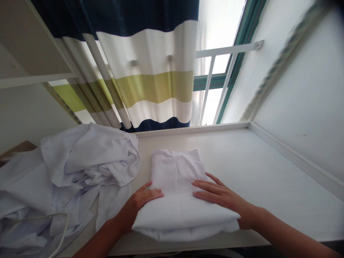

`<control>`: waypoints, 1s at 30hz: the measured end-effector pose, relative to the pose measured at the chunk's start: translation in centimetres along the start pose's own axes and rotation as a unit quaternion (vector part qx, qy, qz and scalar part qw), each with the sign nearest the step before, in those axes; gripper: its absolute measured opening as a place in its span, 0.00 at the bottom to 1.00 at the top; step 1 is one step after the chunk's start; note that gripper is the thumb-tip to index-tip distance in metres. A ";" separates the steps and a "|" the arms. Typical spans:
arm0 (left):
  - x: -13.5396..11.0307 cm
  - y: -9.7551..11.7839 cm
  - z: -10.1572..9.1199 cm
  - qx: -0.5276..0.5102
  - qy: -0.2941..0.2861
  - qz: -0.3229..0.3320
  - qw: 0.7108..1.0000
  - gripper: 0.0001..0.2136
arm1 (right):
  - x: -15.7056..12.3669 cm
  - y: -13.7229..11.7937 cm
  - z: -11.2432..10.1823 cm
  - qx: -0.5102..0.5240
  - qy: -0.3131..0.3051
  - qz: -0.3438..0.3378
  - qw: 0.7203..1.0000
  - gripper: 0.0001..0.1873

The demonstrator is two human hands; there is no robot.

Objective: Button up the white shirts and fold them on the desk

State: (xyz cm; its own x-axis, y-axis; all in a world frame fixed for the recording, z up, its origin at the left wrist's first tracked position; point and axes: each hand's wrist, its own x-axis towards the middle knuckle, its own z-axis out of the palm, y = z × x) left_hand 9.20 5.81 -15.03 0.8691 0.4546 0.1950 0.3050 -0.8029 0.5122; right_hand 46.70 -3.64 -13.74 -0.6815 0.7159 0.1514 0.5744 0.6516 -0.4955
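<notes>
A white cloth garment [177, 211], folded into a bundle, lies on the white tabletop in front of me. Its near part is doubled over into a thick fold, while the far part is flat and narrower. My left hand [143, 197] rests along its left edge, fingers stretched out onto the cloth. On the opposite side my right hand [217, 193] lies with fingers spread over the fabric. What kind of garment it is, I cannot tell. Both thumbs are partly out of clear sight.
A loose heap of crumpled white cloth [88, 157] covers the table's left side, with a pale cable [66, 229] across it. The white tabletop [268, 179] has a raised rim at the back and right. Behind hang a striped curtain [150, 86] and a white railing [228, 51] by the window.
</notes>
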 end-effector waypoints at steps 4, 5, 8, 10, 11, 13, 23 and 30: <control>1.4 -0.8 -0.8 -0.123 0.044 -0.076 0.989 0.16 | 1.3 0.7 -0.5 0.181 0.086 0.092 0.975 0.27; 1.8 -0.9 -1.0 -0.136 0.075 -0.115 0.981 0.16 | 1.7 0.8 -0.7 0.230 0.106 0.143 0.957 0.26; 2.9 -1.3 -1.8 -0.149 0.154 -0.212 0.953 0.21 | 3.5 1.3 -1.6 0.358 0.145 0.266 0.883 0.28; 3.7 -1.5 -2.5 -0.173 0.154 -0.232 0.945 0.22 | 4.6 2.0 -2.1 0.429 0.153 0.286 0.843 0.31; 4.1 -1.7 -2.9 -0.192 0.137 -0.229 0.944 0.22 | 5.0 2.4 -2.4 0.457 0.157 0.289 0.826 0.32; 4.8 -2.1 -3.5 -0.221 0.086 -0.209 0.949 0.24 | 5.5 3.3 -2.6 0.494 0.164 0.294 0.802 0.34; 3.5 -1.9 -1.0 -0.220 0.064 -0.293 0.928 0.18 | 2.7 4.3 -1.5 0.517 0.128 0.310 0.787 0.34; 5.9 -1.4 -0.9 -0.312 0.180 -0.339 0.869 0.19 | 6.6 4.8 -2.8 0.607 0.202 0.339 0.690 0.29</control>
State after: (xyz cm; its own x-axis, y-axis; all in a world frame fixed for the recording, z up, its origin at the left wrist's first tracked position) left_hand 13.60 9.95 -13.86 0.3600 0.9229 -0.1367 0.3314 0.0104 0.9434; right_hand 46.28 4.92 -12.73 -0.1198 0.9243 -0.3624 -0.2720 -0.3816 -0.8834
